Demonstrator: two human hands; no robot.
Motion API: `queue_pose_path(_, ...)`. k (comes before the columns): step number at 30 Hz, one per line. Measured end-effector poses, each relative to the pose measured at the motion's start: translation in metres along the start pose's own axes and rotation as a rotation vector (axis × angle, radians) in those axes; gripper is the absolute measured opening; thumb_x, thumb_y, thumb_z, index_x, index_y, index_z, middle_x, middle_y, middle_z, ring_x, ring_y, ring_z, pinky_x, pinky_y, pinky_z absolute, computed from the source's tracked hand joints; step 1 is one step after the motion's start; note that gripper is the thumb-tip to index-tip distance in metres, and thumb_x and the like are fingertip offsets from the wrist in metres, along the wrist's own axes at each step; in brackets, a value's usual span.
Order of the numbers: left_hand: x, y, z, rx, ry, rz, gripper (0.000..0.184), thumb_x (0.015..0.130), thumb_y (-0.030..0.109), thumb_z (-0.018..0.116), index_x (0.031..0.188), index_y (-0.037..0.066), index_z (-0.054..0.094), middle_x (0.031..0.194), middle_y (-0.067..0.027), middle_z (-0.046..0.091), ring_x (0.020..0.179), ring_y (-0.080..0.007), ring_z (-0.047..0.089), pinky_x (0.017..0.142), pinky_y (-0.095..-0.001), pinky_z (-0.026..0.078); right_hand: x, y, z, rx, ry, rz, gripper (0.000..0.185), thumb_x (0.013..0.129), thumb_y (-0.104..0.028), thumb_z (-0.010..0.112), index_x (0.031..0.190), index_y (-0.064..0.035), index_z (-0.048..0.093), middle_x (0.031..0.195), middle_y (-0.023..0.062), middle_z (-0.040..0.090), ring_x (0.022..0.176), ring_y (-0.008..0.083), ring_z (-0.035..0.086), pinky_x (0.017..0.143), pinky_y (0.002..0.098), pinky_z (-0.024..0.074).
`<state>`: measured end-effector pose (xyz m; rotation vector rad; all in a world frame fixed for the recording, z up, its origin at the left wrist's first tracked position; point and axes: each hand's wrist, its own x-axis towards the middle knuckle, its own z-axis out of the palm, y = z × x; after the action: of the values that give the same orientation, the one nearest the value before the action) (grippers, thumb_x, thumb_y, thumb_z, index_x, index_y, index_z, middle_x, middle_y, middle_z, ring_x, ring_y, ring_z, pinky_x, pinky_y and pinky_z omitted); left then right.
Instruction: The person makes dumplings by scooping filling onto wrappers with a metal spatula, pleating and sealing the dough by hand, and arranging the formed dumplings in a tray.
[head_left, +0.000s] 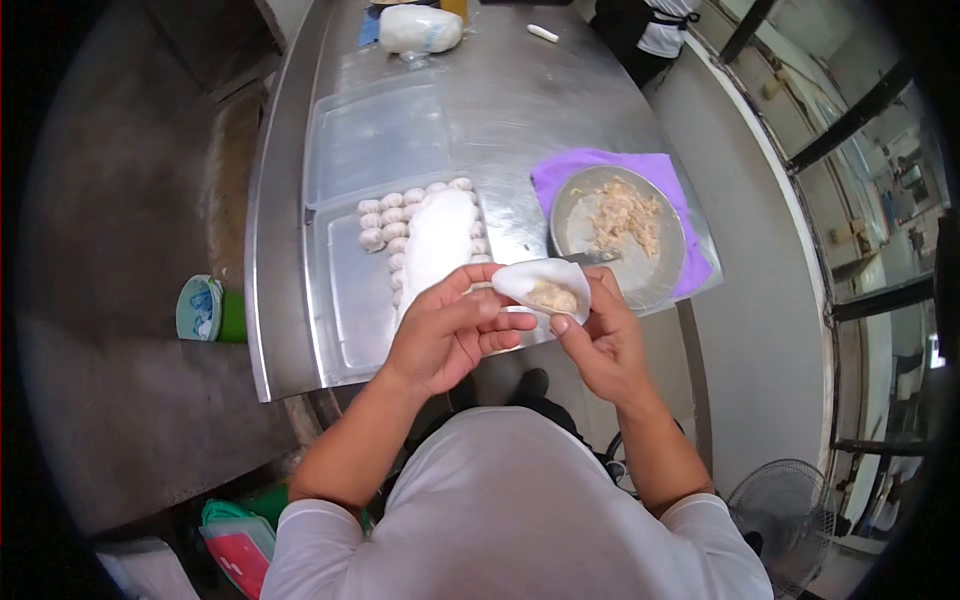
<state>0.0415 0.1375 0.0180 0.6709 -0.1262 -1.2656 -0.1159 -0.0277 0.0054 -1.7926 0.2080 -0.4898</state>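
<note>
The round dumpling wrapper (513,280) lies right between my hands, spread as a shallow, open cup; its long axis runs from left to right, tipping slightly down toward my right, and the pale filling (552,296) sits off-centre, toward my right thumb. My right hand (608,340) is the nearer to that filling, thumb at the near rim and fingers around the right end, closed just enough to bear the wrapper; my left hand (452,325) meets the left end with thumb and forefinger drawn close together, the other fingers loosely curled and holding nothing else that I can see.

Ahead and right of my grip stands the metal bowl (640,283) of filling on a purple cloth (560,172), a flat metal blade (592,257) reaching just beyond the wrapper; ahead and left is the plastic tray (345,290) with rows of pleated dumplings (392,215). Farther ahead, the plastic-wrapped white bundle (418,30) carries faint bluish print, too blurred to read; I can make out no brand or label anywhere.
</note>
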Motion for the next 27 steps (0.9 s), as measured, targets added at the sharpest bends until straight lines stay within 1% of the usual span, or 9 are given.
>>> queue_pose_path(2,-0.013,-0.019,-0.018,0.053,-0.059,0.07,0.046,0.092,0.001,0.068,0.134,-0.003,0.05,0.126,-0.016,0.063,0.107,-0.024,0.067,0.093,-0.0352,0.057,0.005,-0.014,0.014,0.065,-0.045,-0.029,0.052,0.091,0.001,0.065,0.14,0.0026,0.048,0.119,0.0105,0.054,0.114,0.0192,0.053,0.099,0.0303,0.0437)
queue_pose_path(3,-0.016,-0.023,-0.017,0.105,-0.121,0.127,0.05,0.09,0.0,0.069,0.137,-0.002,0.051,0.128,-0.0138,0.063,0.108,-0.0237,0.067,0.096,-0.036,0.055,0.007,-0.024,0.024,0.247,-0.063,0.023,0.051,0.091,0.004,0.064,0.139,0.0031,0.048,0.12,0.0104,0.054,0.112,0.0183,0.055,0.098,0.0298,0.0454)
queue_pose_path(5,-0.028,-0.023,-0.015,0.097,-0.082,0.156,0.054,0.088,0.002,0.073,0.138,-0.002,0.053,0.129,-0.0107,0.064,0.11,-0.0221,0.067,0.099,-0.0368,0.053,0.007,-0.039,0.041,0.426,-0.092,0.087,0.05,0.091,0.007,0.063,0.139,0.0036,0.047,0.121,0.0103,0.054,0.11,0.0173,0.057,0.096,0.0294,0.0472)
queue_pose_path(7,-0.035,-0.018,-0.018,0.253,-0.101,0.342,0.051,0.086,0.005,0.078,0.133,-0.003,0.058,0.128,-0.0107,0.064,0.11,-0.0195,0.065,0.096,-0.0339,0.053,0.009,-0.049,0.054,0.587,-0.032,0.133,0.053,0.09,0.01,0.062,0.139,0.0048,0.044,0.122,0.0107,0.055,0.106,0.0154,0.06,0.094,0.0292,0.0499)
queue_pose_path(11,-0.056,-0.005,-0.012,0.457,-0.094,0.439,0.049,0.083,0.007,0.083,0.126,-0.003,0.063,0.121,-0.0089,0.065,0.106,-0.0174,0.064,0.093,-0.0318,0.053,0.006,-0.058,0.061,0.576,-0.085,0.103,0.056,0.089,0.01,0.064,0.14,0.0048,0.041,0.122,0.0117,0.054,0.11,0.0153,0.058,0.097,0.0305,0.0495)
queue_pose_path(13,-0.056,0.0,-0.014,0.647,-0.075,0.658,0.042,0.081,0.006,0.085,0.118,-0.002,0.066,0.113,-0.0069,0.064,0.101,-0.0162,0.065,0.087,-0.03,0.054,0.005,-0.06,0.07,0.519,-0.06,0.045,0.057,0.088,0.01,0.065,0.14,0.0048,0.042,0.123,0.0113,0.054,0.113,0.0152,0.056,0.099,0.0306,0.0486)
queue_pose_path(16,-0.06,0.005,-0.008,0.734,-0.031,0.778,0.038,0.081,0.005,0.085,0.114,-0.003,0.067,0.108,-0.0063,0.062,0.098,-0.0158,0.066,0.083,-0.0294,0.054,0.005,-0.063,0.075,0.512,-0.069,0.052,0.059,0.087,0.009,0.067,0.14,0.0046,0.042,0.124,0.011,0.053,0.116,0.0149,0.054,0.1,0.0304,0.0476)
queue_pose_path(22,-0.07,0.009,-0.007,0.525,0.026,0.691,0.033,0.084,0.003,0.081,0.113,-0.004,0.068,0.108,-0.0066,0.063,0.096,-0.0152,0.066,0.08,-0.0292,0.054,0.008,-0.08,0.089,0.605,-0.056,0.038,0.06,0.087,0.009,0.069,0.142,0.0037,0.042,0.122,0.0087,0.055,0.107,0.015,0.058,0.095,0.0296,0.0503)
queue_pose_path(27,-0.076,0.009,-0.011,0.559,0.04,0.741,0.03,0.085,0.005,0.08,0.112,-0.004,0.069,0.107,-0.0061,0.063,0.095,-0.0147,0.065,0.078,-0.0281,0.054,-0.001,-0.06,0.09,0.519,-0.028,0.02,0.051,0.088,0.008,0.071,0.134,0.0037,0.049,0.112,0.0073,0.059,0.099,0.0125,0.06,0.088,0.0266,0.0516)
